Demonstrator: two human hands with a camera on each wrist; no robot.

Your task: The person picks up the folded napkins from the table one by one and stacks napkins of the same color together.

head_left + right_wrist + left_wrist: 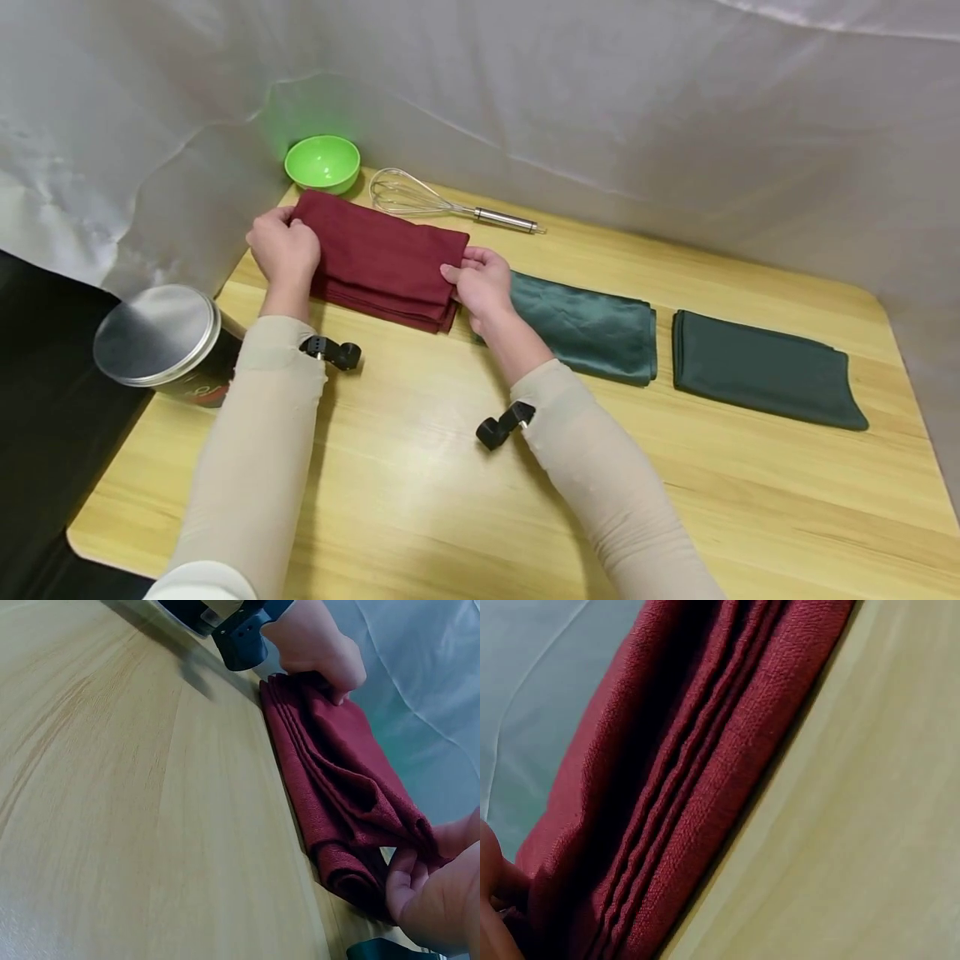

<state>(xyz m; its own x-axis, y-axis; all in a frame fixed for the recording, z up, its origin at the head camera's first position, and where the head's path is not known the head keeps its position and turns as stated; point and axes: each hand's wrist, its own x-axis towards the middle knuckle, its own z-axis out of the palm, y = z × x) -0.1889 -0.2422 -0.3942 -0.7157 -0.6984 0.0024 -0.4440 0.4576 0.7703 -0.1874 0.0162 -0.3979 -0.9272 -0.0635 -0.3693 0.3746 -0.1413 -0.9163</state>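
Observation:
A folded dark red cloth (382, 254) lies at the back left of the table, its stacked layers showing along the near edge. My left hand (285, 250) grips its left end, thumb on top. At the opposite end my right hand (483, 283) pinches the upper layers between thumb and fingers. In the right wrist view, those upper layers of the red cloth (352, 772) are raised off the lower fold, with a small gap by the right fingers (403, 877). A shiny green folded cloth (585, 325) lies just right of my right hand.
A dark green folded cloth (765, 371) lies farther right. Behind the red cloth are a green bowl (324, 164) and a whisk (457, 207). A lidded canister (161, 342) stands at the left edge beside my left forearm. Grey fabric (562, 108) hangs behind the table (420, 467).

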